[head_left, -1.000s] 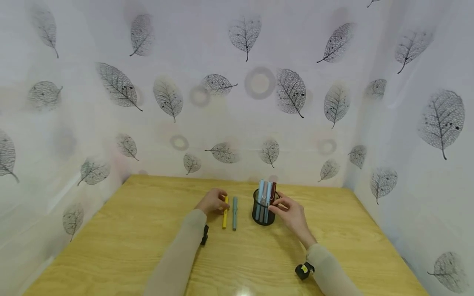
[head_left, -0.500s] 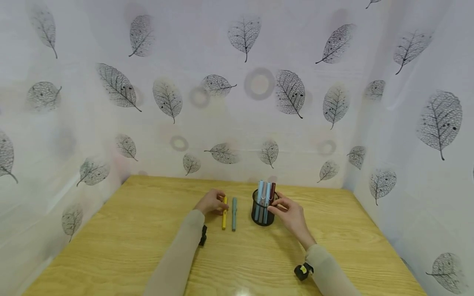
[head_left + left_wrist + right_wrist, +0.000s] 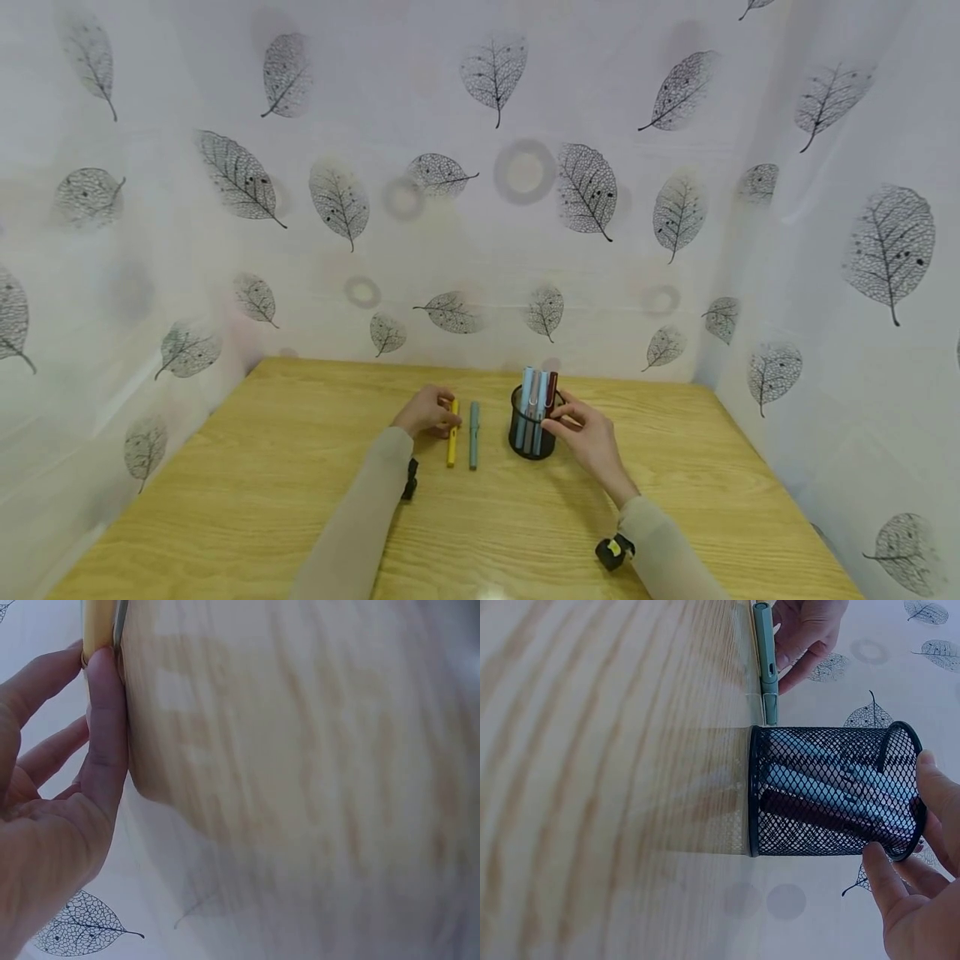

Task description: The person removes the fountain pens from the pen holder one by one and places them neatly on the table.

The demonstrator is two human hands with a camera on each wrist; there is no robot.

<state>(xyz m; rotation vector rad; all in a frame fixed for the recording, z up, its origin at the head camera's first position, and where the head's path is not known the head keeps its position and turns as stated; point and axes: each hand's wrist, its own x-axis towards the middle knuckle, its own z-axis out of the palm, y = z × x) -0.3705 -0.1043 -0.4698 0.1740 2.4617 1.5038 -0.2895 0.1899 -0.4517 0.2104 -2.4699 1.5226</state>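
My left hand pinches a yellow pen between thumb and finger; the pen lies on the table, pointing away from me. In the left wrist view, the fingertips meet on that yellow pen at the upper left. Just right of it lies a grey-green pen, untouched. A black mesh pen holder stands upright, with light blue pens, a greyish pen and a dark red pen inside. My right hand holds the holder's rim from the right with thumb and fingers.
The wooden table reaches back to a pale curtain printed with dark leaves, which also closes off both sides. A black wrist camera is strapped by my right sleeve, another by my left.
Both hands keep their holds, and the pens and holder stay in place. The head view tips very slightly.
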